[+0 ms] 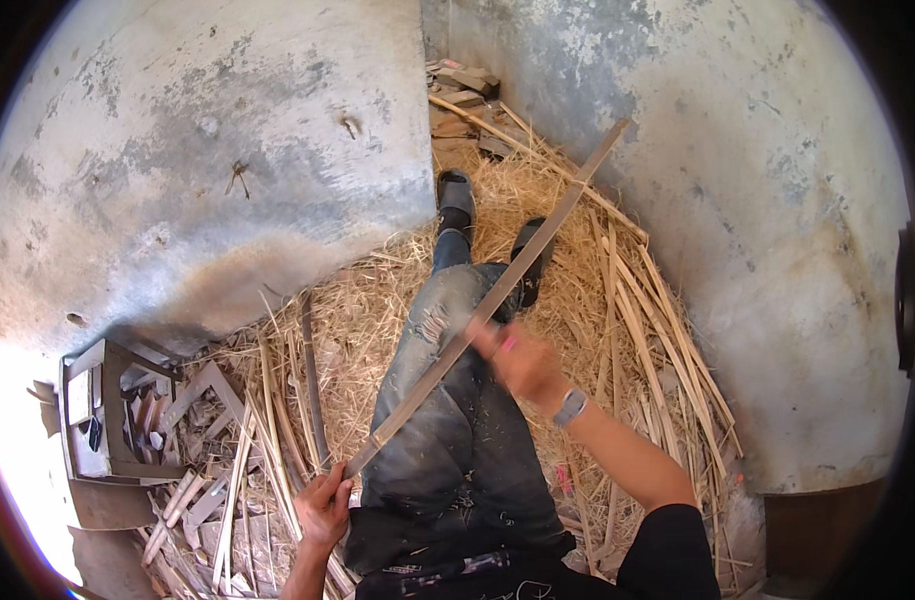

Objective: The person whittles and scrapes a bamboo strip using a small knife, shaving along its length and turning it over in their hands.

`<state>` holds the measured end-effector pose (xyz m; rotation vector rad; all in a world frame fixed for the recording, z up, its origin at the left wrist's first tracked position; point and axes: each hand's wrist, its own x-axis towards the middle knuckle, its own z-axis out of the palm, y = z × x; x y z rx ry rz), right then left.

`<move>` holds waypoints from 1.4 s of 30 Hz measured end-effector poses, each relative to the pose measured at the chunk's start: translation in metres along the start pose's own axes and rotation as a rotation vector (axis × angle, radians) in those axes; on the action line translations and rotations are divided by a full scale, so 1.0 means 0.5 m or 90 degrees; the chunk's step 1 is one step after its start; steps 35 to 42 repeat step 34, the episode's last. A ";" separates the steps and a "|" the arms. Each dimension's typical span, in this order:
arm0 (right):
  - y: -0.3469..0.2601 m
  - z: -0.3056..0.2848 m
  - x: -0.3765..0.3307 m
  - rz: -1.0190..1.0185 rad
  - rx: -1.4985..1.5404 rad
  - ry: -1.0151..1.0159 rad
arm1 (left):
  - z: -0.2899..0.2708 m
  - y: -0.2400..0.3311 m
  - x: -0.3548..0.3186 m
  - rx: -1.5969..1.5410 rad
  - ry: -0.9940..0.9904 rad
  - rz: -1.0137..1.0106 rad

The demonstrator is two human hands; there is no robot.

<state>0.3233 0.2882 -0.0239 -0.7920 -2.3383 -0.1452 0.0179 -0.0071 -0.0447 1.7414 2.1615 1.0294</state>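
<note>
A long, flat bamboo strip (417, 398) slants over my lap, from my left hand up to the far right. My left hand (323, 505) is closed round its near end, beside my left thigh. At the strip's middle, above my thighs, is my right hand (527, 370), with a grey watch (570, 407) on its wrist. Motion smears the right fingers, which are at or against the strip. A small pink patch shows at them; whether it belongs to a tool I cannot make out.
Pale shavings (367, 300) cover the floor round my legs. Long split strips (667, 340) lie along the right wall (777, 250), with more strips (242, 490) at my left. A wooden frame (117, 410) stands far left by the left wall (207, 150). Bricks (467, 80) are piled at the back.
</note>
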 end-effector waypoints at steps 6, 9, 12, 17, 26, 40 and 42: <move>0.039 -0.002 0.039 0.045 0.033 0.045 | 0.014 0.011 0.005 0.006 0.009 -0.001; -0.071 -0.022 -0.001 -0.024 0.130 -0.100 | 0.018 0.012 -0.001 -0.047 0.032 0.010; 0.006 -0.003 0.002 0.036 0.017 -0.029 | -0.014 -0.017 -0.026 -0.031 -0.005 -0.021; 0.148 -0.018 0.041 0.135 0.007 0.108 | -0.015 -0.017 -0.023 -0.037 -0.006 -0.035; 0.103 -0.021 0.032 -0.069 -0.007 -0.041 | -0.025 -0.030 -0.034 -0.044 -0.053 -0.022; 0.019 -0.017 0.017 -0.162 0.016 -0.106 | -0.038 -0.035 -0.050 -0.031 -0.110 -0.087; 0.019 -0.017 0.017 -0.162 0.016 -0.106 | -0.038 -0.035 -0.050 -0.031 -0.110 -0.087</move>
